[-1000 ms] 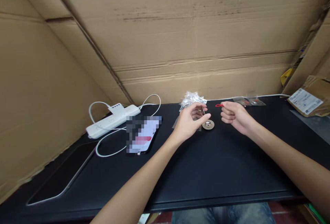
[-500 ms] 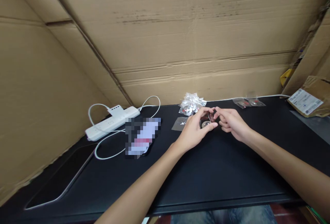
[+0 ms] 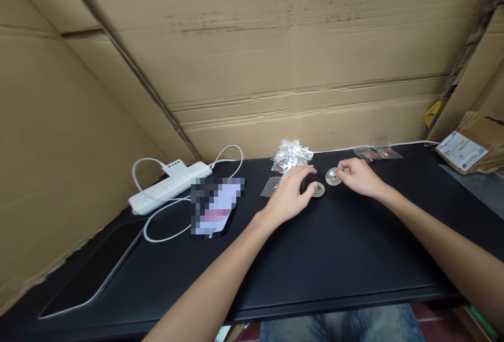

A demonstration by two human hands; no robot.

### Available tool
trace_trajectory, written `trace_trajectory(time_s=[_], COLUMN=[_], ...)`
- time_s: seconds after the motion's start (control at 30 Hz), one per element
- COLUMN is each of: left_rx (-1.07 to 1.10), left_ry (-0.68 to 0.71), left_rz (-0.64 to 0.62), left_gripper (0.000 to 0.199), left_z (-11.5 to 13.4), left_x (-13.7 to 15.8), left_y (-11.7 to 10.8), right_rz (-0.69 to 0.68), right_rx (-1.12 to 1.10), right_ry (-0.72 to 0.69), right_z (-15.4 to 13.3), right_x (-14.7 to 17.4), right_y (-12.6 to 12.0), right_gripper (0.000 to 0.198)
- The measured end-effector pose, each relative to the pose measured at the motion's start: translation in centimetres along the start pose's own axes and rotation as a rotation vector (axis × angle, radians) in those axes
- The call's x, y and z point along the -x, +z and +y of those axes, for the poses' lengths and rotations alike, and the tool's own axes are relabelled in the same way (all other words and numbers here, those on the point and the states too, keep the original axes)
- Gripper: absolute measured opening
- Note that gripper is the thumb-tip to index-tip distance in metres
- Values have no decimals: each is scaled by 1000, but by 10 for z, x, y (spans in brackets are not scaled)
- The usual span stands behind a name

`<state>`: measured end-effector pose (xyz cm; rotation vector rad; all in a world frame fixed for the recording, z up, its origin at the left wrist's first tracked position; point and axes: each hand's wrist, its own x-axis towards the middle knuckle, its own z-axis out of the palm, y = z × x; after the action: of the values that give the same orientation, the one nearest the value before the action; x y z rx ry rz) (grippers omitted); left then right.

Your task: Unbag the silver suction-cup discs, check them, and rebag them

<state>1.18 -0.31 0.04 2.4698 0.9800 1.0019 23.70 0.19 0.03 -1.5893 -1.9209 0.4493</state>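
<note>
Left hand point(image 3: 289, 192): fingers spread and curved, thumb apart from them; thumb tip overlaps the left edge of a round, pale disc point(image 3: 319, 190) lying on the black desktop point(image 3: 334, 263). Firm contact cannot be confirmed. Right hand point(image 3: 357, 178): fingers curled, thumb and forefinger pinching the right edge of a second disc point(image 3: 332, 177), dark spot near its centre. This disc sits between the two hands, slightly beyond the first; whether it touches the desktop cannot be told. A flat clear bag point(image 3: 268, 187) lies just left of the left hand; a heap of shiny packets point(image 3: 293, 153) is just beyond it. More packets point(image 3: 388, 152) lie beyond the right hand. Phone point(image 3: 220, 211): farther left of the left hand, partly pixelated.
</note>
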Motion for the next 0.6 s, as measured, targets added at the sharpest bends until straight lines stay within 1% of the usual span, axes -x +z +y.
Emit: trace_trajectory(time_s=[0.07, 0.17, 0.27, 0.33, 0.43, 0.5, 0.57, 0.6], left_rx=[-85, -137, -146, -146, -133, -121, -113, -110], left_ry=[45, 92, 116, 122, 127, 128, 123, 119], left_rz=[-32, -83, -100, -99, -96, -90, -81, -73], left_gripper=[21, 20, 20, 21, 23, 23, 22, 21], left_z=[-7, -12, -12, -10, -7, -6, -5, -3], left_x=[0, 1, 1, 0, 0, 0, 0, 0], left_y=[0, 2, 4, 5, 5, 4, 3, 2], right_rz=[-62, -136, -130, -114, -61, -4, 25, 12], right_rx=[132, 313, 442, 465, 434, 366, 183, 24], right_ry=[-7, -19, 9, 25, 42, 54, 80, 112], right_z=[3, 1, -3, -5, -4, -3, -3, -4], right_x=[1, 6, 11, 13, 12, 9, 7, 6], right_y=[-1, 1, 1, 1, -2, -2, -2, -2], right_gripper=[29, 29, 29, 30, 31, 30, 32, 35])
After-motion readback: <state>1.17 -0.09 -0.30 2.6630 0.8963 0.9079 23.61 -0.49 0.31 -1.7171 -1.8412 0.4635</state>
